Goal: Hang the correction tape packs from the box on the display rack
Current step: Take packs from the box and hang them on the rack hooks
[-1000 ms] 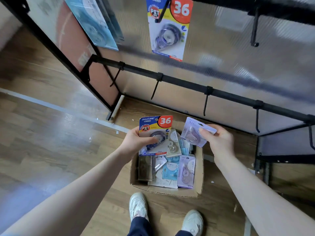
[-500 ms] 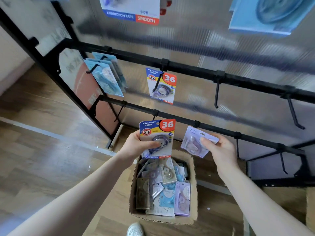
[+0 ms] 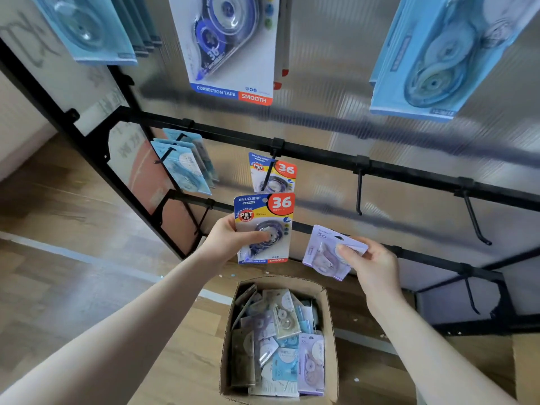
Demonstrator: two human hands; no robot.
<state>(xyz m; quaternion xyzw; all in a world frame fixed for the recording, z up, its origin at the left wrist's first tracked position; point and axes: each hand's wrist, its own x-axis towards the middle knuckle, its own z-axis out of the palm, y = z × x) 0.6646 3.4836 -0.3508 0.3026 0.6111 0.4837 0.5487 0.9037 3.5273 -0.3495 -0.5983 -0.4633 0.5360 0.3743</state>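
Your left hand (image 3: 230, 239) is at the centre of the frame, fingers and thumb curled round a blue and orange correction tape pack (image 3: 264, 228) marked "36", which you hold upright with its face toward you. Its top edge sits just below a matching hung pack (image 3: 273, 173) on a hook of the middle bar of the black display rack (image 3: 409, 171). Your right hand (image 3: 371, 266) is right of centre, thumb and fingertips pinching a lilac pack (image 3: 328, 252) that is tilted, its top leaning toward the left. The two held packs are near each other but apart.

Below them, at lower centre, the open cardboard box (image 3: 331, 331) stands on the wooden floor (image 3: 73, 273), filled with a loose pile of packs in lilac, light blue and grey. To the right of the hung pack, two bare hooks (image 3: 359, 191) stick out from the same bar. At left of centre, light blue packs (image 3: 187, 165) hang in a bunch on another hook. Along the top of the frame hang larger-looking packs: pale blue ones at upper left and upper right, and a white one (image 3: 230, 48) reading "CORRECTION TAPE SMOOTH" at upper centre
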